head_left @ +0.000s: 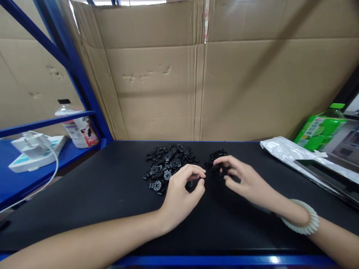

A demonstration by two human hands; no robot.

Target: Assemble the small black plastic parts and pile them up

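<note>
Brown cardboard [157, 104] made a tall wall at the back. In front of it was a wide black bench [98, 186]. A blue frame [75, 71] stood on the left. A shiny silver bag [283, 149] lay on the right side of the bench. The big pile [168, 158] of black parts sat near the middle, toward the back. The left hand [181, 194] was at the near right side of this pile, with its thumb and fingers bent and a gap between their tips. The right hand [242, 177] was at the small pile [220, 154], its fingers curled. It was blurry, so I could not tell if it held a part. A green bottle [319, 129] was behind the bag, and a clear bottle [77, 129] was far left, near a white plug strip [19, 164]. A pale bracelet [304, 220] went around the right wrist.
</note>
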